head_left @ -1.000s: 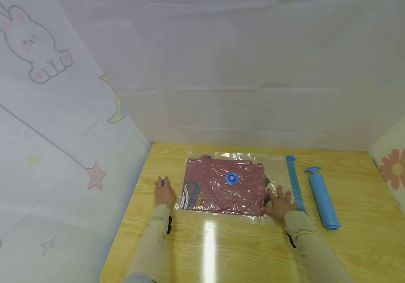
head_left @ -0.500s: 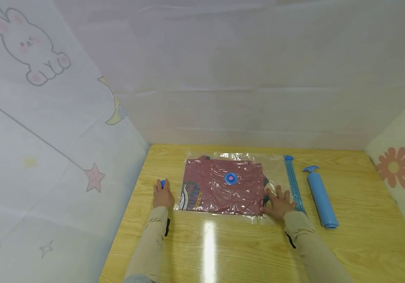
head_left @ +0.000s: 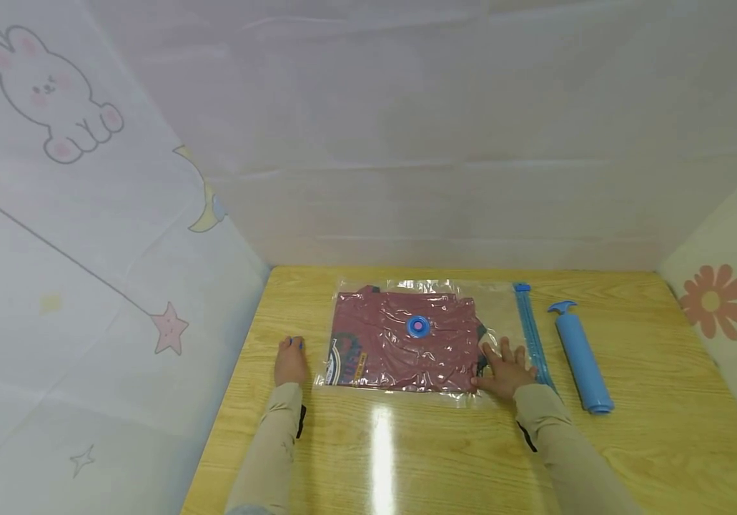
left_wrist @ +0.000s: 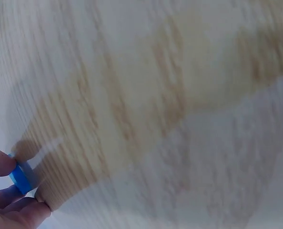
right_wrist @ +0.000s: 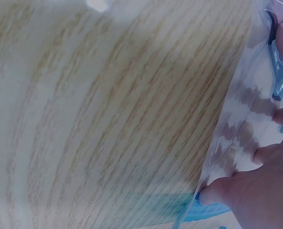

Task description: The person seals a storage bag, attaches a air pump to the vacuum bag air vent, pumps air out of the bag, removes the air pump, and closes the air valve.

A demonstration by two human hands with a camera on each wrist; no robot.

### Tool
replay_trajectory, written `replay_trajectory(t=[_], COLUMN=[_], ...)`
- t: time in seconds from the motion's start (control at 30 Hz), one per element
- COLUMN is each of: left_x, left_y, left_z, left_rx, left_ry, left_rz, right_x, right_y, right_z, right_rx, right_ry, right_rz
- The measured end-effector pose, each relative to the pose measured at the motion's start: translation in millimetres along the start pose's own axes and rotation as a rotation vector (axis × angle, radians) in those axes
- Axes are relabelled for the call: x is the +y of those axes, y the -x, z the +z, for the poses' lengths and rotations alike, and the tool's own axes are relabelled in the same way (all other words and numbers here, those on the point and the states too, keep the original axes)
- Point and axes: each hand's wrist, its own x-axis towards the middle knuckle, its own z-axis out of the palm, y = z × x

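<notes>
My left hand (head_left: 289,365), at the table's left, pinches a small round blue cap (left_wrist: 21,180) between thumb and fingers, close to the tabletop. In the head view the fingers mostly cover this cap. To its right lies a clear vacuum storage bag (head_left: 503,304), flat, with a folded dark red garment (head_left: 394,343) inside. The bag's blue round valve (head_left: 418,326) faces up, with a pink centre. My right hand (head_left: 506,368) rests on the bag's right part with fingers spread, beside the blue zip strip (head_left: 529,329).
A blue hand pump (head_left: 583,365) with a T-shaped handle lies right of the bag. The wooden table (head_left: 445,458) meets patterned cloth walls (head_left: 368,179) at its back and sides.
The fingers of my left hand have drawn in around the blue cap, which showed between them before. My right hand stays on the bag. The head view has shifted slightly.
</notes>
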Motion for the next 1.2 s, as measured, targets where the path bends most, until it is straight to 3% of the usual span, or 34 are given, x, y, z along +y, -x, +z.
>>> replay_trajectory(t=[0.4,0.53,0.77,0.93,1.2], left_x=[9.0,10.4,17.6,30.1,66.7], left_y=[8.5,10.2,9.9,7.6,-0.1], left_z=[-7.8,-7.9,-9.7,-9.2,-0.6], left_rx=[0.08,0.095,0.064,0.08,0.13], left_ry=[-0.001,-0.008,-0.022,-0.089,-0.106], left_rz=[0.074,0.071,0.038,0.058,0.184], right_x=[-4,-8,-9,-11,-13], right_y=[4.0,6.0,6.9,8.3,10.3], right_z=[-3,-5,-6,-8,-8], right_rx=[-0.003,-0.002,0.002,0.009,0.023], right_ry=[-0.011,-0.019,-0.022,-0.011,-0.008], right_rz=[0.01,0.008,0.011,0.01,0.013])
